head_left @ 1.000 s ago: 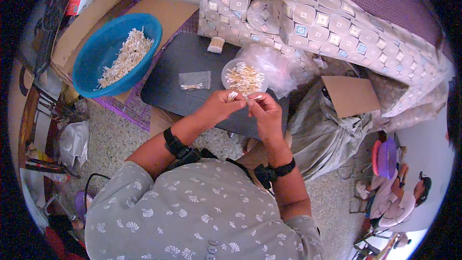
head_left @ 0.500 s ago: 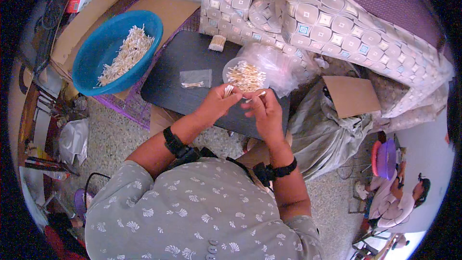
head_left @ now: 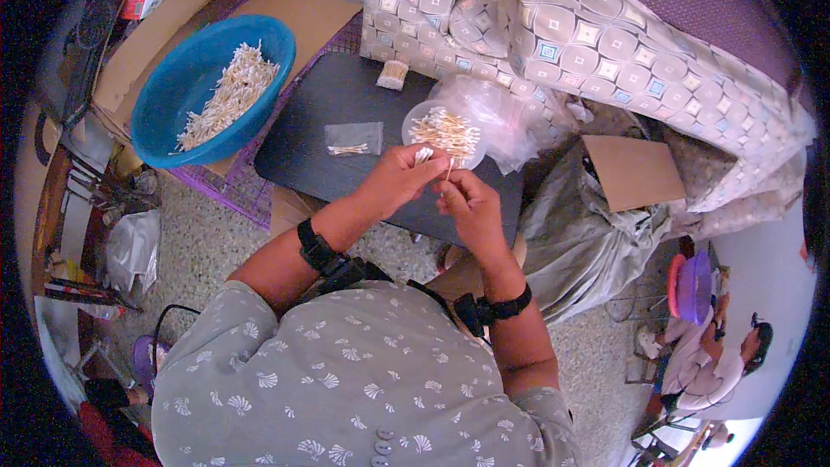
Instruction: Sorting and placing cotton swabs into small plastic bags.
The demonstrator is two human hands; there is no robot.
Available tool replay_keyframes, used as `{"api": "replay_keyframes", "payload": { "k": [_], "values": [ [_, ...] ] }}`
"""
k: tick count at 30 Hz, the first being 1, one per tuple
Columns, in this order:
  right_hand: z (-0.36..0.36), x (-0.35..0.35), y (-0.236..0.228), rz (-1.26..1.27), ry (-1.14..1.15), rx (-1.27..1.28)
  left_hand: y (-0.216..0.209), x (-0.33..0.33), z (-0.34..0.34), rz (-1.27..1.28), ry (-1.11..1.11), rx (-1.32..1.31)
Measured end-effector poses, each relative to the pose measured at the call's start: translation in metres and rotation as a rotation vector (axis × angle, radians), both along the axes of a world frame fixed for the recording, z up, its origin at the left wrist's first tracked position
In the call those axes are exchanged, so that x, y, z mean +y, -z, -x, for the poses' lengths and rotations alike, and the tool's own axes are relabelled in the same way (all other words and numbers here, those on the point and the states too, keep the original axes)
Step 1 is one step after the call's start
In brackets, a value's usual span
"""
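Observation:
My left hand (head_left: 393,180) is closed round a small bunch of cotton swabs (head_left: 423,156), whose white tips stick out above the fingers. Close beside it, my right hand (head_left: 474,209) pinches a single cotton swab (head_left: 449,168), held roughly upright at the left fingertips. Just beyond both hands, a heap of loose cotton swabs (head_left: 445,131) fills a pale round dish (head_left: 411,123) on the black table (head_left: 298,125). A small clear bag (head_left: 354,135) with a few swabs inside lies left of the dish. Farther back stands a packed bundle of swabs (head_left: 392,75).
At the left, a large blue basin (head_left: 160,112) holds many swabs, with cardboard (head_left: 316,19) behind it. Crumpled clear plastic bags (head_left: 493,117) lie right of the dish. A patterned sofa (head_left: 596,43) borders the table's far side. Another person (head_left: 709,363) sits at the far right.
My right hand has shifted slightly left, against the left fingers. The swab in it has turned from slanting right to nearly upright. My left hand still grips its bunch.

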State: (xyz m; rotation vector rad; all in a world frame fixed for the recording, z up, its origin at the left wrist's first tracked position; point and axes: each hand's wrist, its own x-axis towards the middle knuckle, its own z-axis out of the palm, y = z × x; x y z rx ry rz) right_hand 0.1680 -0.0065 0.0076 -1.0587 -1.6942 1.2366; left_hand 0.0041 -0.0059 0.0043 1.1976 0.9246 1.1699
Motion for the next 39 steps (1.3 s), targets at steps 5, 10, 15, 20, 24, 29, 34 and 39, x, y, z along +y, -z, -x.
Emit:
{"api": "replay_keyframes", "payload": {
  "k": [5,10,15,20,24,29,34,39],
  "values": [
    [-0.001,-0.001,0.0,-0.026,0.029,-0.079,0.001,0.0,0.0,-0.009,0.01,0.021],
    [-0.003,0.003,0.008,-0.107,0.041,-0.114,0.003,-0.001,0.0,0.011,0.016,0.026],
    [-0.002,0.002,0.011,-0.084,0.056,-0.074,0.005,-0.002,0.001,0.016,0.004,0.05],
    [-0.005,0.001,0.011,-0.003,0.075,0.003,0.007,-0.001,0.002,0.057,-0.03,-0.022],
    [-0.005,-0.001,0.007,0.028,0.102,0.048,0.008,-0.001,0.002,0.067,-0.048,-0.061],
    [-0.008,0.004,0.015,-0.124,0.23,0.024,0.008,0.0,0.001,0.055,-0.035,-0.073],
    [-0.009,0.005,0.015,-0.117,0.227,0.119,0.009,-0.003,0.003,0.049,-0.052,-0.066],
    [-0.006,0.004,0.008,-0.106,0.226,0.225,0.012,-0.003,0.003,0.104,-0.02,0.024]
  ]
}}
